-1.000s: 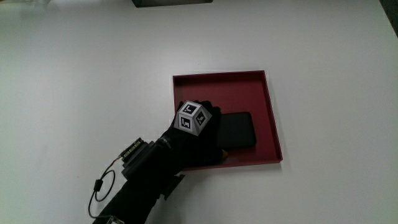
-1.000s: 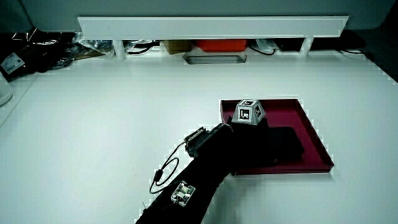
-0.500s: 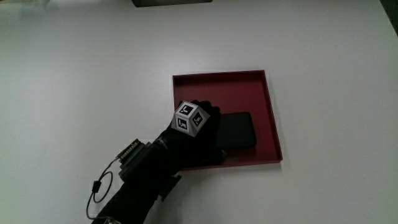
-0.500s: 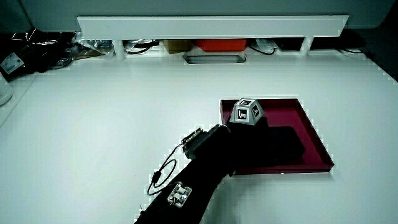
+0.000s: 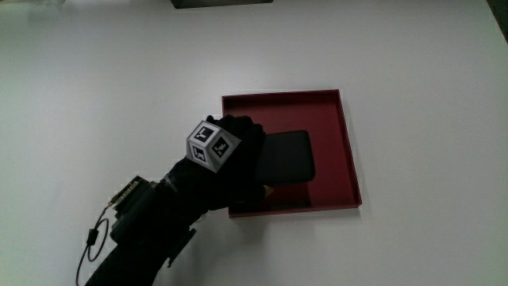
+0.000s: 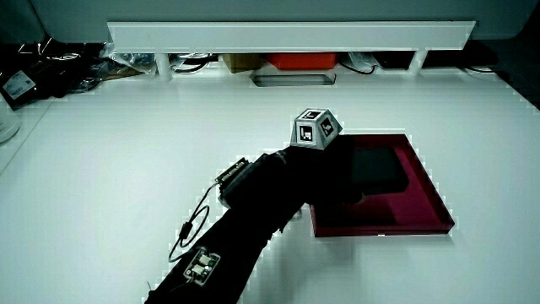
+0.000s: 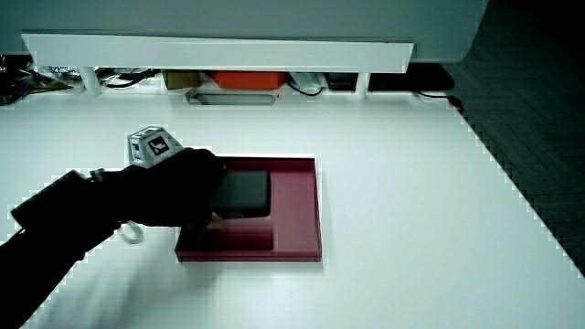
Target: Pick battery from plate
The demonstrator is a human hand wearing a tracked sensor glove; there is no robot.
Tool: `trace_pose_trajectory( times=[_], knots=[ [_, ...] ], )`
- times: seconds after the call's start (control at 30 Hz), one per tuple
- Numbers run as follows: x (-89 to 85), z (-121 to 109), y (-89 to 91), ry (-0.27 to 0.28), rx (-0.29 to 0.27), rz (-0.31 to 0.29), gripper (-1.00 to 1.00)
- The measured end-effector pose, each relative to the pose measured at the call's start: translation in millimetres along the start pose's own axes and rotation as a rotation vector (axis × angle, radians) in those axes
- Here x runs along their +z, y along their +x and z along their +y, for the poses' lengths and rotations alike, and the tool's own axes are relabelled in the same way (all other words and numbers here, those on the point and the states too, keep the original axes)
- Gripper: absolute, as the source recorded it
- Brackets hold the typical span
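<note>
Hands: the one gloved hand [image 5: 230,159] grips a flat black battery [image 5: 287,156] at the end nearest the forearm, fingers closed around it. The battery appears raised above the floor of the red plate [image 5: 337,151], which sits on the white worktop [image 5: 95,95]. Judged step: the lift. Next calls for carrying the battery up clear of the plate's rim, keeping the hold firm.
</note>
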Motion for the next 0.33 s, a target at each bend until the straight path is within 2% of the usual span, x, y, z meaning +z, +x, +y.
trace_pose_trajectory(
  times=[0.03,0.07,0.13,0.17,0.2,0.23,0.27,0.3,0.33],
  knots=[
    [1.0,-3,-4.4,0.002,0.002,-0.02,1.0],
    [3.1,-7,-8.3,0.021,-0.021,-0.002,1.0],
    [10.3,-16,-14.8,0.019,0.019,-0.019,1.0],
    [11.5,-19,-19.7,0.043,0.007,-0.022,1.0],
    [17.2,-23,-22.5,0.052,-0.016,0.021,1.0],
    [18.1,-27,-29.7,0.059,0.008,-0.011,1.0],
    [24.7,-32,-31.9,0.075,-0.022,0.012,1.0],
    [27.0,-35,-38.9,0.073,0.009,0.018,1.0],
    [27.8,-38,-46.3,0.072,0.028,-0.033,1.0]
  ],
)
